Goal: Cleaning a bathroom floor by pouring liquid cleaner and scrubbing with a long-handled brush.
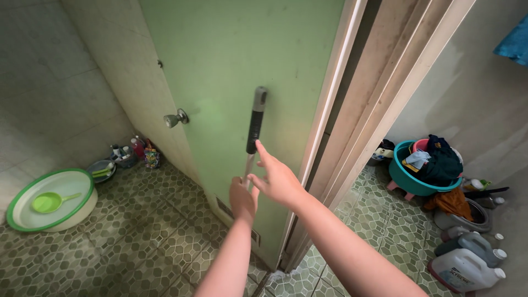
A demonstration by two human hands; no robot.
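Lower part of the mop handle [254,129] hidden behind the left hand [242,201] and right hand [279,180]; its head out of view. Both forearms cut off by the bottom edge. Jugs [466,263] cropped at the lower right corner. Bottles [132,151] by the far wall too small to identify.

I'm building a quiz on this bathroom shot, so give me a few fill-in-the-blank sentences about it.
1. Both hands reach for a long handle leaning against the ____ door.
2. The left hand grips the handle ____ the right hand.
3. A green ____ lies in the white basin.
4. The teal tub holds ____.

Missing words: green; below; scoop; clothes
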